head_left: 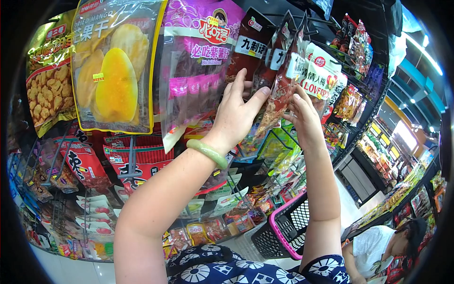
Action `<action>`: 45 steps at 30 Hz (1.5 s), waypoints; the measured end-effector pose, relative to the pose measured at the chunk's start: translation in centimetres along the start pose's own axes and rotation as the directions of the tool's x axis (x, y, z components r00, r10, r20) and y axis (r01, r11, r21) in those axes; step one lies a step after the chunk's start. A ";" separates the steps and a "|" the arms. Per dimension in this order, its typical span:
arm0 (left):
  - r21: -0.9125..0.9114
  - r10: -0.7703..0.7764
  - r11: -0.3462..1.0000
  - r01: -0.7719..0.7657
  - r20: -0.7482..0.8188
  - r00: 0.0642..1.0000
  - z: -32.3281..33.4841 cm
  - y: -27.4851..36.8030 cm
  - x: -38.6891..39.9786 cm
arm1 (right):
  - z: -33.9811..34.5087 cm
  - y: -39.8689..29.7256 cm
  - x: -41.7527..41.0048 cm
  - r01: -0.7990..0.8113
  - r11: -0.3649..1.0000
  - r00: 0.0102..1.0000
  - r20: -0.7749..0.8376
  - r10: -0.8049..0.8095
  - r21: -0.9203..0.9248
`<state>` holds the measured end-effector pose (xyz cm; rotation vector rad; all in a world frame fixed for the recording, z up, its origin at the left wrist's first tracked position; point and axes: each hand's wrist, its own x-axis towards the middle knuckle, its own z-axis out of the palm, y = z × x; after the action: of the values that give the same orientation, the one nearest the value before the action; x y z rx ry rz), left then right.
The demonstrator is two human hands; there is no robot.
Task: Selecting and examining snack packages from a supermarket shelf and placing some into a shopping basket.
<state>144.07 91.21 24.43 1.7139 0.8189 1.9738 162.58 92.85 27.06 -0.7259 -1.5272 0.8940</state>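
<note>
Several dark red snack bags (244, 53) hang from a rack peg in front of me. My left hand (237, 106), with a pale green bangle (207, 153) on the wrist, reaches in among them. Its thumb and fingers are spread, the thumb against the edge of a middle bag (263, 76). On the other side, my right hand (305, 115) has its fingertips at the right edge of the nearest dark red bag (278, 96), which hangs turned edgewise with a clear lower part. Whether those fingers pinch it is hard to see.
A purple snack bag (198, 60) and a dried mango bag (113, 71) hang left, a white plum bag (321, 74) right. Bare pegs (132, 159) jut out below. A pink-rimmed black basket (289, 227) is beneath my right arm. Another person (376, 248) is at lower right.
</note>
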 end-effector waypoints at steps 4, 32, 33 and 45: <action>-0.008 -0.075 0.997 0.075 0.035 0.997 0.5 0.3 0.4 | -0.1 -0.1 -0.1 0.003 1.000 1.000 -0.008 -0.003 0.030; -0.335 -0.068 0.928 0.159 0.267 0.961 0.5 6.6 -1.9 | -1.3 -3.1 -2.9 0.240 0.939 0.968 0.013 -0.251 0.247; -0.347 -0.073 0.921 0.178 0.295 0.953 0.5 7.2 -1.9 | -1.4 -3.7 -3.4 0.218 0.946 0.974 0.001 -0.225 0.238; -0.478 0.004 0.861 0.175 0.349 0.937 1.4 8.6 -2.2 | -3.2 -7.1 -5.1 0.288 0.928 0.954 0.015 -0.300 0.234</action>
<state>146.47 83.53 28.54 1.5908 0.2191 1.5765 166.68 85.34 30.62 -0.2972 -1.4976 0.8472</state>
